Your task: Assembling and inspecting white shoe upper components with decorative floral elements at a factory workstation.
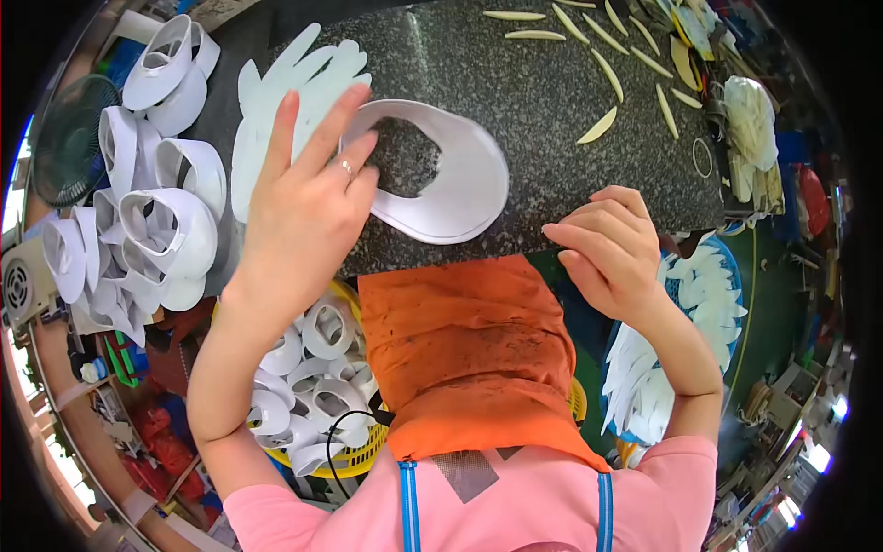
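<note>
A white shoe upper (474, 175) lies on the speckled granite worktop (441, 55), its rounded toe pointing right. My left hand (317, 189), with a ring on one finger, has its fingertips over the upper's heel end. Two fingers stretch away while the others bend onto the edge; its thumb is hidden. Beyond that hand sits a fanned pile of thin white pieces (308, 78). My right hand (607, 244) rests by the worktop's near edge, fingers curled together and thumb close under them. Whatever may be between those fingertips cannot be made out.
Several cream crescent strips (607, 74) lie scattered at the far right. White uppers (166, 230) are heaped at left, more in a yellow basket (368, 451) below. A blue basket (736, 276) of white pieces stands at right. An orange apron (469, 359) covers my lap.
</note>
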Action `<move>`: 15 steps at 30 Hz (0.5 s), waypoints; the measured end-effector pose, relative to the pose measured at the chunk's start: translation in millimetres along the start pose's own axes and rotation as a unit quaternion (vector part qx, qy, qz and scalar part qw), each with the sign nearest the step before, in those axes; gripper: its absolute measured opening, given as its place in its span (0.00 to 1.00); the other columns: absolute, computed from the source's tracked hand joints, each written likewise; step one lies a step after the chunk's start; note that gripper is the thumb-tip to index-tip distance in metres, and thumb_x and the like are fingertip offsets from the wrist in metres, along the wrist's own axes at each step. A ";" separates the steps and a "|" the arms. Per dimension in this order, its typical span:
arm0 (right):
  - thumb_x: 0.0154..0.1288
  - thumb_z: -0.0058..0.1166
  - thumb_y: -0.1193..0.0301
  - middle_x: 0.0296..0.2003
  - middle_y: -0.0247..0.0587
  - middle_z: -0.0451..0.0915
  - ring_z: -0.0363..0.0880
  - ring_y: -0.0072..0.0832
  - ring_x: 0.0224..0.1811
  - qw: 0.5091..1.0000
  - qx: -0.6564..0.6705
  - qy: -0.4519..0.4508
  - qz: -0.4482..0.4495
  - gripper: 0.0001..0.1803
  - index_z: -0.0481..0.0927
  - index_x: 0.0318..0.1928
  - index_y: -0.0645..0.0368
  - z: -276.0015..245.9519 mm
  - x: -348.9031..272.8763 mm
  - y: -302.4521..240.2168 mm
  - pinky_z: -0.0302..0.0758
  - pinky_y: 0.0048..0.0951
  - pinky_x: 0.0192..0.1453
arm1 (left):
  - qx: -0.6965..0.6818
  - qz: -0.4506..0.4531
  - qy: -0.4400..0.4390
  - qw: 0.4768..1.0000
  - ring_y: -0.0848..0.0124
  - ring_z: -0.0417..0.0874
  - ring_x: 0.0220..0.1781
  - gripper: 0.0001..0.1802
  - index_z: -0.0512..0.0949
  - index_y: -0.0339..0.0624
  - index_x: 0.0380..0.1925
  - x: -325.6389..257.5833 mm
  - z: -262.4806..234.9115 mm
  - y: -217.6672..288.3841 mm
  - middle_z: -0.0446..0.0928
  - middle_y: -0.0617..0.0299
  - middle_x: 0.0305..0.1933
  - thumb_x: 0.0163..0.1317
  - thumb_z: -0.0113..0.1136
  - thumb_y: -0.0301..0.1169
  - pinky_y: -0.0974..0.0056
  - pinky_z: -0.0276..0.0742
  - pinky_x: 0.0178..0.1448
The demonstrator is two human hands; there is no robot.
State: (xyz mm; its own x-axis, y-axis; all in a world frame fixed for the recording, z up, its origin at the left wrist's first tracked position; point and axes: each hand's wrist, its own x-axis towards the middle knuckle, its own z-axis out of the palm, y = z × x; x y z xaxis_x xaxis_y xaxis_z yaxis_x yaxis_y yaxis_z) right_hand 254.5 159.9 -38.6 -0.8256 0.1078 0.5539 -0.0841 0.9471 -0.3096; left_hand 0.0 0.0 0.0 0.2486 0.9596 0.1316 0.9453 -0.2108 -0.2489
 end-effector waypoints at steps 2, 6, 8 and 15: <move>0.51 0.64 0.72 0.30 0.33 0.81 0.79 0.31 0.31 0.999 0.025 0.031 0.000 0.11 0.83 0.38 0.56 -0.7 14.3 -2.0 0.74 0.34 0.45 | -0.041 -0.108 0.094 0.989 0.60 0.75 0.59 0.15 0.81 0.37 0.40 9.3 10.4 20.4 0.80 0.55 0.44 0.50 0.59 0.27 0.54 0.68 0.68; 0.53 0.61 0.72 0.27 0.34 0.80 0.80 0.34 0.32 0.988 0.047 0.111 -0.093 0.07 0.83 0.35 0.56 33.7 84.7 8.4 0.75 0.37 0.48 | -0.146 -0.216 0.077 0.962 0.55 0.76 0.55 0.25 0.77 0.34 0.51 39.3 54.2 81.1 0.79 0.53 0.49 0.51 0.63 0.30 0.52 0.71 0.60; 0.54 0.60 0.71 0.27 0.36 0.80 0.81 0.36 0.34 0.982 0.079 0.101 -0.136 0.06 0.83 0.34 0.56 57.6 114.5 23.0 0.76 0.38 0.51 | -0.181 -0.230 0.112 0.950 0.55 0.76 0.54 0.26 0.76 0.33 0.52 35.3 57.3 86.6 0.78 0.53 0.49 0.51 0.63 0.31 0.51 0.69 0.62; 0.57 0.58 0.66 0.30 0.38 0.80 0.81 0.37 0.38 0.957 -0.038 -0.204 -0.203 0.08 0.80 0.29 0.58 46.9 90.2 56.9 0.77 0.34 0.54 | -0.129 -0.169 -0.003 0.977 0.50 0.71 0.65 0.30 0.73 0.31 0.53 1.8 35.9 53.4 0.74 0.47 0.59 0.49 0.68 0.31 0.50 0.63 0.71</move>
State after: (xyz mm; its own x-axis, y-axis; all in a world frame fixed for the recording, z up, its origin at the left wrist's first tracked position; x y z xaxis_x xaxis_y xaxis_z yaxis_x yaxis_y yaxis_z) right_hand 149.0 209.4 -42.5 -0.8840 -0.3859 0.2637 -0.4159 0.9069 -0.0671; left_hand 43.4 -2.9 -47.5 -0.0882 0.9835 0.1582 0.9951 0.0801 0.0573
